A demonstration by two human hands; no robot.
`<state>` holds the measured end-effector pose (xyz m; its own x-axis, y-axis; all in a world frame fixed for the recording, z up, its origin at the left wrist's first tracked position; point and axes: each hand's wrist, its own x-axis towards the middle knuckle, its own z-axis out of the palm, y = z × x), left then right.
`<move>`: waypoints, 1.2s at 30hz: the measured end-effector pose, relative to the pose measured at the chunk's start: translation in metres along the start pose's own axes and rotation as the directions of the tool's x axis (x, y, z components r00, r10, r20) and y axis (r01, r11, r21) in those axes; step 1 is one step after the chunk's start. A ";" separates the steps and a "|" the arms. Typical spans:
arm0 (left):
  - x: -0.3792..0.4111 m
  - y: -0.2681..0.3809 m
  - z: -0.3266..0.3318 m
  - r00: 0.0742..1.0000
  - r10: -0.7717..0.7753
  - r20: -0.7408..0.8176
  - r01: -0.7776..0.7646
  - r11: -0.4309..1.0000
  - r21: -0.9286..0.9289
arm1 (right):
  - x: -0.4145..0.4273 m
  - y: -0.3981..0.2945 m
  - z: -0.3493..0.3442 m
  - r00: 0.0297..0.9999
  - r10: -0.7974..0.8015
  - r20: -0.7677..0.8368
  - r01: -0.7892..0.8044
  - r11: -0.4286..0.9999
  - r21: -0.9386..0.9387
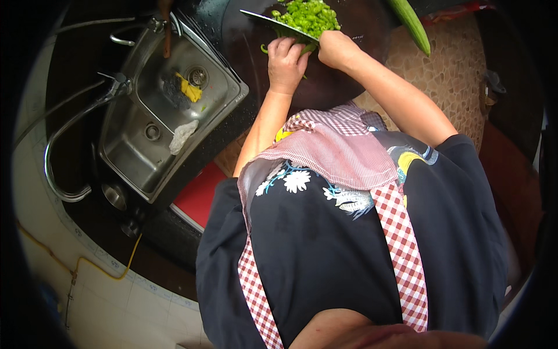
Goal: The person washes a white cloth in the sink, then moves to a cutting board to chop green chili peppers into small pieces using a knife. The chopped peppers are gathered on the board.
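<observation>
My right hand (340,50) is closed around the handle of a kitchen knife (279,25), whose blade points to the upper left. Beneath the blade, my left hand (286,63) presses on green peppers (308,48), with a curved tip showing beside its fingers. A heap of chopped green pepper (309,18) lies just beyond the blade on the dark round cutting board (318,85). The knife's handle is hidden in my right fist. Whether the edge touches the peppers is hard to tell.
A long green cucumber or similar gourd (409,24) lies at the upper right. To the left is a double steel sink (146,179) with a yellow cloth (189,89), a crumpled whitish item (183,137) and curved faucets (56,139). Something wooden (167,35) overhangs the sink's far edge.
</observation>
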<state>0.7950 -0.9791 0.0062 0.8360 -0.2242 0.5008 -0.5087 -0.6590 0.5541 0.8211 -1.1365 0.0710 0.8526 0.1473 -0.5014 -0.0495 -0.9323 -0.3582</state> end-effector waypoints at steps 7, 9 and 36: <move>0.013 -0.006 0.003 0.999 0.030 0.031 -0.029 0.999 -0.038 | -0.018 0.013 -0.014 0.970 -0.119 -0.212 0.142 0.985 0.100; 0.017 -0.010 0.006 0.999 0.024 0.046 -0.022 0.999 -0.046 | -0.022 0.008 -0.031 0.970 -0.123 -0.208 0.136 0.990 0.047; 0.023 0.002 0.003 1.000 0.022 0.006 -0.022 0.999 -0.044 | -0.016 0.005 -0.032 0.994 -0.026 -0.108 0.026 1.000 0.003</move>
<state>0.8138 -0.9871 0.0168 0.8259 -0.2430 0.5087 -0.5351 -0.6218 0.5718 0.8241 -1.1538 0.1022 0.9046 0.1349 -0.4043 -0.0286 -0.9273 -0.3733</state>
